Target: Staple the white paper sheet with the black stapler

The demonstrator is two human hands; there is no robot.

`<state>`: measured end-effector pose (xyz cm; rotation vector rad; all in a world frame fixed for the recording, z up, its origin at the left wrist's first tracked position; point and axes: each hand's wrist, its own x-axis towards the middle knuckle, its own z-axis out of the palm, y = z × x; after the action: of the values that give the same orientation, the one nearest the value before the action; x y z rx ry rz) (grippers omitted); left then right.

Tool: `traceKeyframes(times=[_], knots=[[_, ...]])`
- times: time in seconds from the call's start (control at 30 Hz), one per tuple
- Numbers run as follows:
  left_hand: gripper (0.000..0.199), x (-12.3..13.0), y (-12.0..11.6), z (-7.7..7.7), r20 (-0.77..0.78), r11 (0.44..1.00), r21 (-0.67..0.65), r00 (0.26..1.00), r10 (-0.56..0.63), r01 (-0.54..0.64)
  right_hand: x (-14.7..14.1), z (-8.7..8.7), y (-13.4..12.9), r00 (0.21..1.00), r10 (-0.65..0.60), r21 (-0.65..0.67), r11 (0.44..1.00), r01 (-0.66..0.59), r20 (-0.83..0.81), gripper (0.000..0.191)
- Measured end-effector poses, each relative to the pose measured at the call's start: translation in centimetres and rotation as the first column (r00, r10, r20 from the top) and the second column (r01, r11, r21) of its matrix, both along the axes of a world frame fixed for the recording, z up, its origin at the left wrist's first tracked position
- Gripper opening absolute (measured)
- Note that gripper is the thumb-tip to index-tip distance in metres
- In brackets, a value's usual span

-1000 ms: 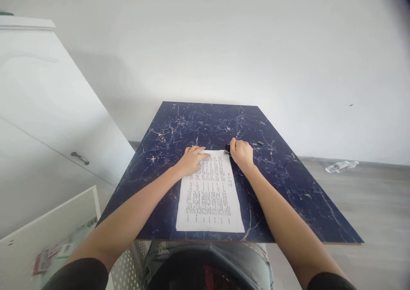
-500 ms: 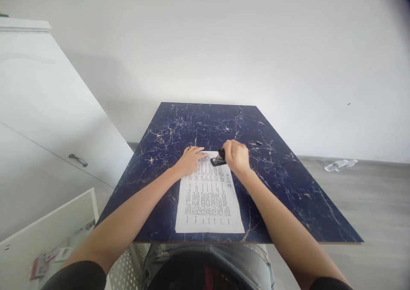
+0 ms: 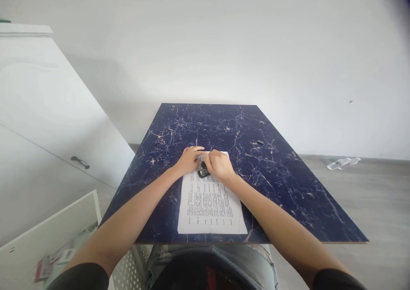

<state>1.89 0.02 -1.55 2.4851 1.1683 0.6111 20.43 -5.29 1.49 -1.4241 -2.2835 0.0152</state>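
Printed white sheets (image 3: 209,204) lie on the dark blue marbled table (image 3: 205,123), near its front edge. On their upper left part rests my left hand (image 3: 188,161), fingers spread toward the top edge. My right hand (image 3: 220,165) is closed around a small black stapler (image 3: 203,170) over the upper part of the paper. The fingers hide much of the stapler, and its front end shows to the left of them. Both hands are close together, the right fingertips next to the left ones.
A small dark piece (image 3: 260,142) lies on the table at the right. White cabinet (image 3: 48,110) on the left, with an open bin or drawer (image 3: 51,221) of papers below. Clear plastic packaging (image 3: 343,163) is on the floor at the right.
My right hand has moved left and slightly toward me with the stapler, coming up beside my left hand. My left hand has stayed nearly in place on the paper.
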Motion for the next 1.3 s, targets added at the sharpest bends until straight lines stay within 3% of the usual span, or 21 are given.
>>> traceKeyframes(times=[0.23, 0.37, 0.47, 0.53, 0.6, 0.7, 0.87, 1.0, 1.3], knots=[[0.056, 0.0, -0.1, 0.0, 0.002, 1.000, -0.007, 1.000, -0.006, 0.006, 0.0, 0.2, -0.1, 0.997, 0.019, -0.030, 0.999, -0.021, -0.071, 0.052], [0.059, -0.1, 0.1, 0.0, 0.025, 1.000, -0.016, 1.000, -0.011, 0.012, 2.1, 1.4, 0.8, 0.960, 0.056, -0.095, 0.992, -0.085, -0.274, 0.048], [0.057, -0.4, 0.3, 0.4, 0.169, 1.000, -0.025, 0.986, 0.004, 0.000, 4.4, 2.2, 1.2, 0.907, 0.187, -0.153, 0.953, -0.260, -0.379, 0.044], [0.055, -0.8, 0.5, 0.7, 0.313, 0.998, -0.011, 0.948, 0.061, -0.061, 5.4, 2.3, 1.2, 0.881, 0.331, -0.194, 0.892, -0.409, -0.338, 0.034], [0.053, -1.2, 0.7, 0.9, 0.411, 0.989, -0.009, 0.901, 0.140, -0.150, 5.9, 2.1, 0.9, 0.864, 0.416, -0.241, 0.841, -0.484, -0.282, 0.043], [0.051, -1.6, 0.9, 0.9, 0.444, 0.971, -0.043, 0.866, 0.229, -0.235, 6.2, 2.0, 0.7, 0.898, 0.366, -0.341, 0.834, -0.433, -0.246, 0.049], [0.048, -1.7, 1.3, 0.2, 0.432, 0.960, -0.100, 0.858, 0.277, -0.260, 8.3, 2.4, 0.7, 0.943, 0.265, -0.444, 0.833, -0.329, -0.201, 0.047], [0.049, -1.6, 1.6, -0.2, 0.414, 0.963, -0.102, 0.869, 0.270, -0.250, 12.9, 2.8, 0.1, 0.964, 0.196, -0.483, 0.836, -0.261, -0.182, 0.052], [0.047, -1.4, 1.5, -0.3, 0.375, 0.960, -0.111, 0.883, 0.281, -0.258, 28.6, 2.9, -1.9, 0.996, 0.001, -0.567, 0.822, -0.051, -0.087, 0.057]])
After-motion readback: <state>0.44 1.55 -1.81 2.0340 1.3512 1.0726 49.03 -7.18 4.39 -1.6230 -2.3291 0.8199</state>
